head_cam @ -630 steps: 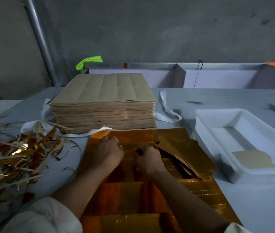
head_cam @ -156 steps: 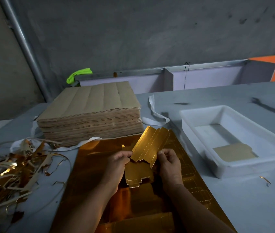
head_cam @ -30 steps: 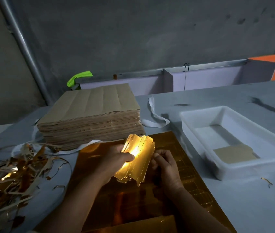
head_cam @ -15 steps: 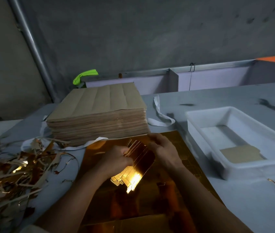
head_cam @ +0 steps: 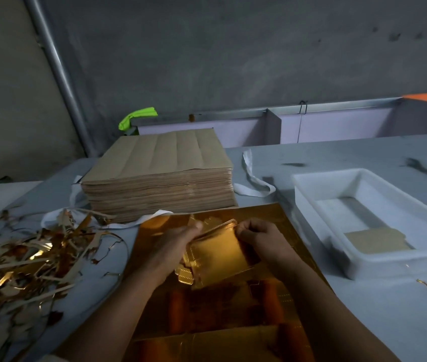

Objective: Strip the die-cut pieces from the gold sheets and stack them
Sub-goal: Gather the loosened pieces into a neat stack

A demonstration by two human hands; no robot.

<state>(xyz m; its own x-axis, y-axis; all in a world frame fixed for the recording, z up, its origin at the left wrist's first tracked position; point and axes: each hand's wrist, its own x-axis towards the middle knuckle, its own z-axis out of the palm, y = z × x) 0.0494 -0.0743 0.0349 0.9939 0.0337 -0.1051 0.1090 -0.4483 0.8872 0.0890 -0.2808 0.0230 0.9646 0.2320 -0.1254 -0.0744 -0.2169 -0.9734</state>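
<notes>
At the left a scrap heap (head_cam: 24, 257) lies near the work, and strips could be caught up with good stock if the bundle is set down there. The pieces (head_cam: 217, 257) (a small gold bundle, edges not squared) are held over the sheet (head_cam: 280, 304), gripped along the left side by the left hand (head_cam: 173, 246) and pinched at the upper right edge by the curled right hand (head_cam: 259, 236). If either grip is eased, the slick pieces may be fanned out or dropped. A lone piece (head_cam: 377, 240) lies flat in the tray (head_cam: 309, 194) at the right; a skewed stack may result from a careless drop.
</notes>
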